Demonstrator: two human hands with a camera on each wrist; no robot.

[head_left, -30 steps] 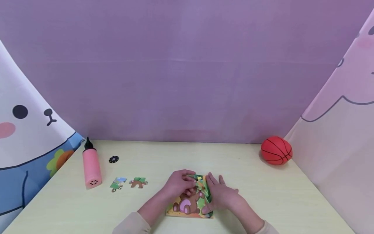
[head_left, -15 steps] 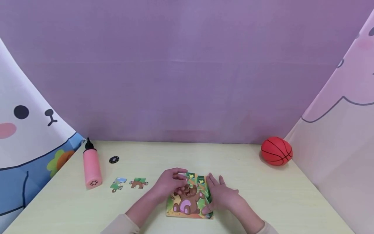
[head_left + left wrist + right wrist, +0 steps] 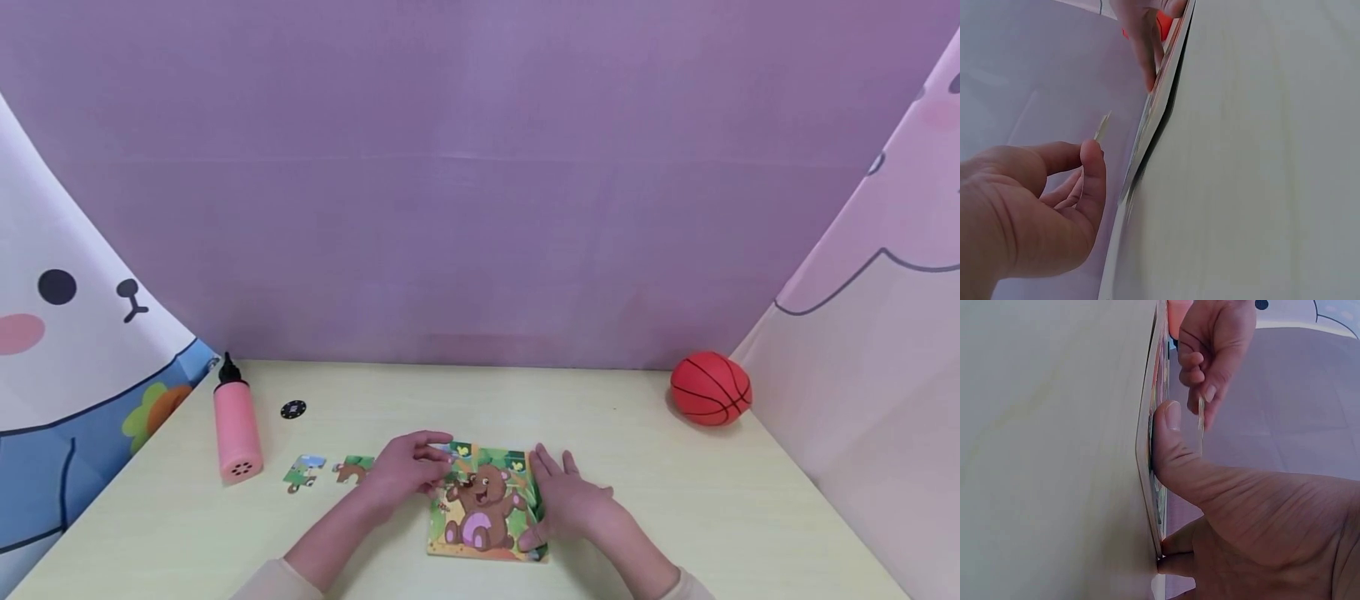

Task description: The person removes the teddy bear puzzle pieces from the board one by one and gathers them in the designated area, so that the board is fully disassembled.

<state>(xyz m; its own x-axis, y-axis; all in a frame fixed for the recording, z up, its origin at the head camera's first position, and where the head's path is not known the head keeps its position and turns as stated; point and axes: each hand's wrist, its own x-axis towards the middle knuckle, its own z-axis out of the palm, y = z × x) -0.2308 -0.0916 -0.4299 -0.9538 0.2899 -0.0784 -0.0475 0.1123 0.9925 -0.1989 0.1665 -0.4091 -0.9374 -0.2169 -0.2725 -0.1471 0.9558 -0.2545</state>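
Observation:
My left hand (image 3: 405, 475) pinches a thin puzzle piece (image 3: 1103, 127) between thumb and fingers, above the table in the left wrist view. From the head, this piece shows a small yellow bird and hangs over the upper left of a square bear puzzle (image 3: 480, 530). It hides part of the puzzle there. My right hand (image 3: 572, 502) rests along the puzzle's right side, fingers extended, with the thumb (image 3: 1169, 440) pressing on its face. The puzzle lies flat on the table and shows a brown bear.
Two loose puzzle pieces lie to the left: one green and blue (image 3: 302, 472), one brown and green (image 3: 357, 468), partly behind my left hand. A black round chip (image 3: 293, 409) and a pink hand pump (image 3: 236, 432) are farther left. A red ball (image 3: 710, 388) sits at the back right.
My left hand has moved left across the puzzle with the pinched piece, uncovering more of the bear and covering part of a loose piece. My right hand stays in place.

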